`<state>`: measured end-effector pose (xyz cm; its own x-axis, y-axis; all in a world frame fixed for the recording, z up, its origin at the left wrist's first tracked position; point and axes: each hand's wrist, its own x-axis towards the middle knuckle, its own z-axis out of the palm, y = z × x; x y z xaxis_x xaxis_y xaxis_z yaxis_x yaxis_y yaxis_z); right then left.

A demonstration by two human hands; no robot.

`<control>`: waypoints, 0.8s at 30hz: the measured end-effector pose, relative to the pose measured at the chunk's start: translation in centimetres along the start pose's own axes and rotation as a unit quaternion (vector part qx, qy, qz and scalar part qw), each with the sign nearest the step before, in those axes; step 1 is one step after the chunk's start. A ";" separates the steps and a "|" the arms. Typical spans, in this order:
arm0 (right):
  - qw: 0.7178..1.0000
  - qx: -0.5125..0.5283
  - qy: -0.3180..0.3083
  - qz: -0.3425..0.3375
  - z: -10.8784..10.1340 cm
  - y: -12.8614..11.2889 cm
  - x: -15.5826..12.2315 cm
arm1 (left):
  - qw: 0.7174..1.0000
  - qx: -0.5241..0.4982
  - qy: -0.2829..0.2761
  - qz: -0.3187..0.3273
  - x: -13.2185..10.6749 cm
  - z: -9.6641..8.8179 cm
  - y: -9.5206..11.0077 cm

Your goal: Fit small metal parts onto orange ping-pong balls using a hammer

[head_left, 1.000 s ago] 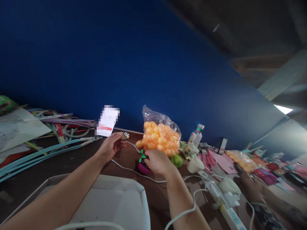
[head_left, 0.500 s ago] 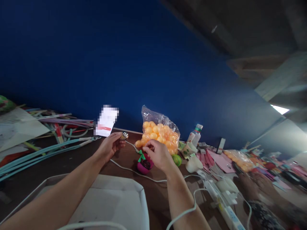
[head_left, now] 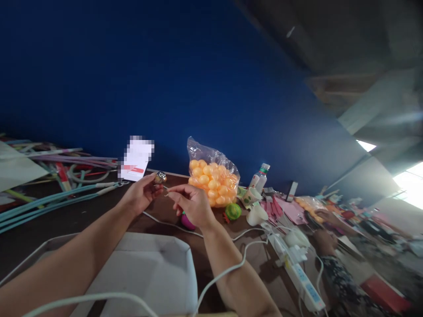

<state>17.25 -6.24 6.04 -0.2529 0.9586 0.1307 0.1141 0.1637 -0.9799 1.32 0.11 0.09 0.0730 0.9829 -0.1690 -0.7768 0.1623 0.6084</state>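
My left hand [head_left: 140, 193] pinches a small shiny metallic ball [head_left: 161, 177] between thumb and fingertips above the brown table [head_left: 92, 215]. My right hand [head_left: 191, 203] is raised just to its right, thumb and forefinger pinched on something tiny that I cannot make out, pointing at the ball. Below my right hand a magenta cup [head_left: 187, 221] is partly hidden. A clear bag of orange balls [head_left: 213, 180] stands right behind.
A white tray [head_left: 145, 273] lies in front of me with white cables [head_left: 228, 270] across it. Coloured hoops and tubes [head_left: 53, 198] lie at the left. A green toy [head_left: 233, 211], bottle [head_left: 258, 178], power strip [head_left: 299, 273] and another person's arm [head_left: 333, 264] are at the right.
My right hand lifted off the magenta cup and moved left up to the ball in my left hand, fingers now pinched. The view shifted slightly.
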 end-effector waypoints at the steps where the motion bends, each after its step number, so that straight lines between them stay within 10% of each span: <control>1: 1.000 0.016 0.001 0.003 0.3 0.2 0.1 | 1.000 0.001 -0.003 -0.002 0.0 0.0 0.0; 24: 0.987 0.131 0.095 0.010 1.1 2.5 1.7 | 1.000 0.019 -0.011 0.008 -0.6 0.3 0.2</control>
<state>15.99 -4.43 3.64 -0.0663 0.9914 0.1129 -0.1419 0.1026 -0.9845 1.29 -0.39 0.55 0.0746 0.9871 -0.1413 -0.7542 0.1486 0.6396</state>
